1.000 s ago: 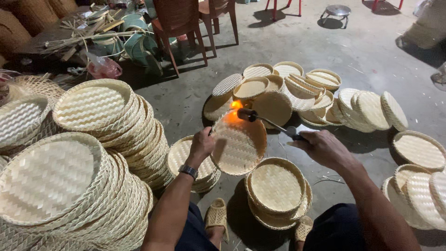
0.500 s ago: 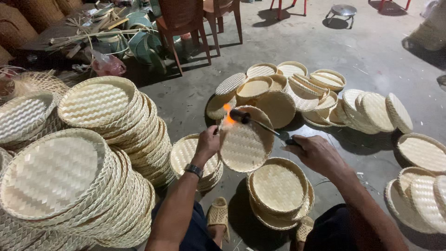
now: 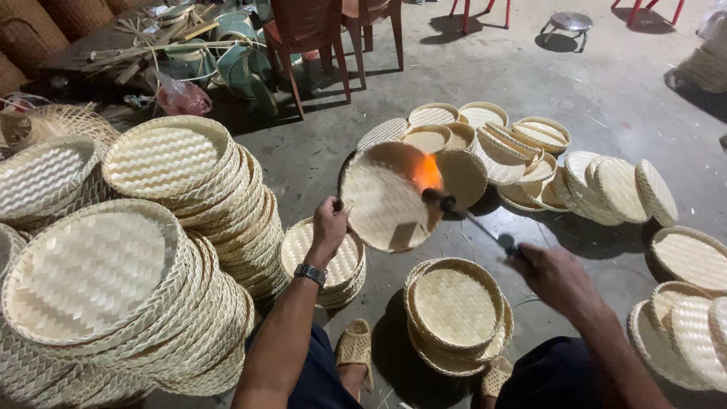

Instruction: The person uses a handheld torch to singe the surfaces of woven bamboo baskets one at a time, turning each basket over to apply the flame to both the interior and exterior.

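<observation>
My left hand (image 3: 329,227) grips the rim of a round woven bamboo tray (image 3: 382,201) and holds it up on edge, its inside turned toward me. My right hand (image 3: 556,276) holds a long thin gas torch (image 3: 473,220) whose orange flame (image 3: 428,173) plays on the tray's upper right part. A wristwatch (image 3: 310,273) sits on my left wrist. Below the held tray, a short stack of trays (image 3: 457,310) lies on the floor between my feet in woven sandals (image 3: 354,346).
Tall stacks of the same woven trays (image 3: 174,163) fill the left side, a low stack (image 3: 337,265) lies under my left hand. More trays (image 3: 522,140) lie scattered ahead and at right (image 3: 693,257). Brown chairs (image 3: 307,34) and bamboo scraps (image 3: 144,38) stand behind on the concrete floor.
My left hand has turned the tray so its inner face shows more. The flame has moved from the tray's left edge to its upper right part. My right hand shifted slightly right.
</observation>
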A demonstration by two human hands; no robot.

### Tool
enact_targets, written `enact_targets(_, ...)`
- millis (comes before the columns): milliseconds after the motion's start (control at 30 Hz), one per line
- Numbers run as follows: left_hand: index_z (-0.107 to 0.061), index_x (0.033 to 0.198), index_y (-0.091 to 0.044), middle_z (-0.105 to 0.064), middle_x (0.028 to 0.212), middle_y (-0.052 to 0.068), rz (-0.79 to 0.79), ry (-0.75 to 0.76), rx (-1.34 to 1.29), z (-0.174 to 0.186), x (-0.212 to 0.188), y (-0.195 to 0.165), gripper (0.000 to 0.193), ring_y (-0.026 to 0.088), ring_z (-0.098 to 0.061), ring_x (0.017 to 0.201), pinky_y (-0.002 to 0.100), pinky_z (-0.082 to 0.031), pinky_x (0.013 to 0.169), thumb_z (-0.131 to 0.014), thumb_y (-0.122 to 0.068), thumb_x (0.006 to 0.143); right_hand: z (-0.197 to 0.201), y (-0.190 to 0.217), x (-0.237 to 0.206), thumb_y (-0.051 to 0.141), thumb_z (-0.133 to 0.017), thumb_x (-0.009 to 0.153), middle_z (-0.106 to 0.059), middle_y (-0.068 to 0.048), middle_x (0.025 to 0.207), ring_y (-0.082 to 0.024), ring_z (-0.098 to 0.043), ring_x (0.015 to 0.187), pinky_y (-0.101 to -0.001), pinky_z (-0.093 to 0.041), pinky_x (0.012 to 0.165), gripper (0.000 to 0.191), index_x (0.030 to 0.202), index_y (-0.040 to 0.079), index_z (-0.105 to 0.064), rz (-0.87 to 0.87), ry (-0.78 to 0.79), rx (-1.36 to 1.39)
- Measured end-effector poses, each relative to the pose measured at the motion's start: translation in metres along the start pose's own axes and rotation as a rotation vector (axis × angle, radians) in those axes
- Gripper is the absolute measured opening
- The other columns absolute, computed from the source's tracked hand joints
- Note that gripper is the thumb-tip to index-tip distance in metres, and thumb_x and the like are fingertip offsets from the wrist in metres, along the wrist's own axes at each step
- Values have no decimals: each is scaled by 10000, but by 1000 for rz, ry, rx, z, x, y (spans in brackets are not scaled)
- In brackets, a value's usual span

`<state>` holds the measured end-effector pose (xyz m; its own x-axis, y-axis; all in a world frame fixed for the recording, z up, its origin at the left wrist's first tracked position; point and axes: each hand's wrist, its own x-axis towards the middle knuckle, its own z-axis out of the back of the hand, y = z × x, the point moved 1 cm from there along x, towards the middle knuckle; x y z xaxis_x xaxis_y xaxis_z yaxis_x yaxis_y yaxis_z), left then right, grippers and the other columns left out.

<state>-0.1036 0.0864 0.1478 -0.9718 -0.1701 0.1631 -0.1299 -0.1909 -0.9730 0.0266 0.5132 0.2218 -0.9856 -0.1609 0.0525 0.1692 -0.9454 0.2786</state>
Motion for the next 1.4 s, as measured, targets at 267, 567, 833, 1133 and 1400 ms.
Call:
enact_targets(267,-566,1087,-9,-617,1003,85,94,-9,-217,-12,-17,-8,212,160,-658,798,332,-632,636,-622,-87,898,5,39,-19,364,-660,920,-729,-147,697,-269,-689,535,-438,-525,539,302,1013,85,-727,120,-150,154)
enact_targets(567,-477,1130,12,-527,1027,142,253,65,-429,-14,-53,-28,336,221,-616,872,343,-673,710,-584,29,812,19,35,-6,316,-654,949,-723,-52,669,-143,-604,414,-316,-484,380,305,1171,121,-729,66,-225,273)
enact_targets(833,-525,1004,147,-601,1121,248,283,236,-616,-56,-104,-6,207,279,-618,923,370,-627,717,-618,-27,943,49,-3,22,141,-686,929,-585,-46,590,-120,-494,441,-305,-359,375,200,1068,11,-747,-272,-292,999)
enact_targets(1133,-412,1274,-3,-522,1299,210,169,561,-770,-89,-147,1,397,289,-582,1113,409,-591,878,-617,-51,937,49,-5,30,199,-738,916,-559,-30,588,-103,-478,439,-287,-349,381,185,981,26,-741,-349,-244,1146)
enact_targets(1400,-311,1514,-137,-452,1457,177,3,599,-520,-88,-141,-2,661,298,-550,1282,442,-559,1020,-615,-71,931,57,6,22,192,-748,883,-609,-30,639,-116,-504,493,-291,-383,415,211,1025,36,-763,-74,-262,879)
